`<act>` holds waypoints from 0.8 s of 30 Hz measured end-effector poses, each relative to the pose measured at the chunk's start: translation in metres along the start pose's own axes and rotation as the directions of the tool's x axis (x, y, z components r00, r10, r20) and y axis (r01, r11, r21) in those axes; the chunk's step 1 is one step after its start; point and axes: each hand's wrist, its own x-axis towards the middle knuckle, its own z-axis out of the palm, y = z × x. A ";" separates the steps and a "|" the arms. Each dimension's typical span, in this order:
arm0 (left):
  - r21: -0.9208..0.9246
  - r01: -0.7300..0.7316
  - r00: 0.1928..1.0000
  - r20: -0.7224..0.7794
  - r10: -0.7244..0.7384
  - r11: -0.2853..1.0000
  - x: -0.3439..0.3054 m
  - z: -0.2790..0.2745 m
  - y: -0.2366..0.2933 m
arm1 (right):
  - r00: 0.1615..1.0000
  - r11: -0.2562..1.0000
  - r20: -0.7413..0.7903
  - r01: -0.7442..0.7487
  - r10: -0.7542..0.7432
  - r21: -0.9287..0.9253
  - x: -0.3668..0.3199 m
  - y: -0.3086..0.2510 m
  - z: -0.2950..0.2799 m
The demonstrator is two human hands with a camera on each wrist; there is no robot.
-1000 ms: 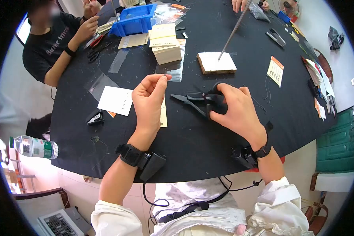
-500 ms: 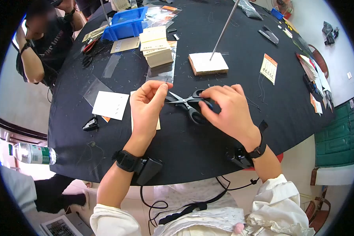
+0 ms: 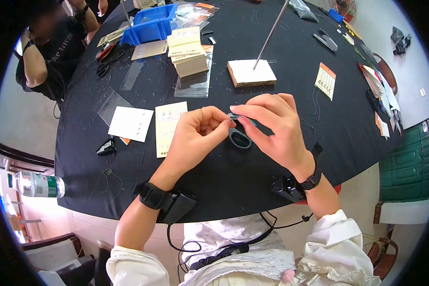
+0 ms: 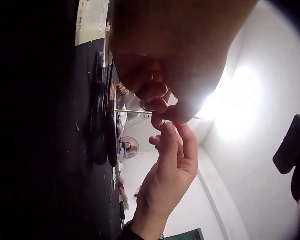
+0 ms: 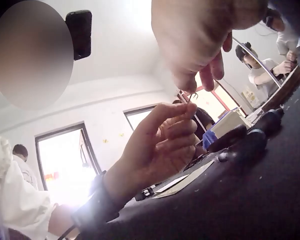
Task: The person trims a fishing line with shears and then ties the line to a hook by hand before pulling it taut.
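My left hand (image 3: 198,136) pinches a small dark fish hook (image 5: 193,96) between thumb and forefinger; its bend sticks up past the fingertips in the right wrist view. My right hand (image 3: 279,128) meets it from the right, thumb right at the left fingertips and forefinger a little apart from the thumb. Below both hands, black-handled scissors (image 3: 240,139) lie on the dark tabletop, their blades mostly hidden by the fingers. A cream printed card (image 3: 166,125) is beside my left hand, and a white card (image 3: 131,124) with a row of small slits lies farther left.
Beyond the hands stand a stack of cream cards (image 3: 190,66) and a white-topped block (image 3: 251,72) with a metal rod. An orange-topped card of hooks (image 3: 325,81) lies right. A blue bin (image 3: 150,26) stands at the back left, near a seated person. A bottle (image 3: 37,185) shows left.
My right hand has let go of the scissors, which now rest on the table. My left hand has shifted right and turned toward the right fingertips, so the two hands meet.
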 end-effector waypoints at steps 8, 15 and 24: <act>0.003 -0.006 1.000 0.001 0.006 1.000 0.000 0.000 0.002 | 1.000 1.000 0.007 0.001 -0.001 -0.004 0.000 0.000 0.002; -0.019 0.014 1.000 0.011 -0.013 1.000 -0.001 0.000 0.004 | 1.000 1.000 0.012 0.010 -0.010 -0.019 -0.001 0.001 0.002; -0.016 0.046 0.999 0.019 -0.046 0.999 0.000 0.002 0.004 | 1.000 1.000 0.023 0.013 -0.013 -0.017 0.000 0.000 0.002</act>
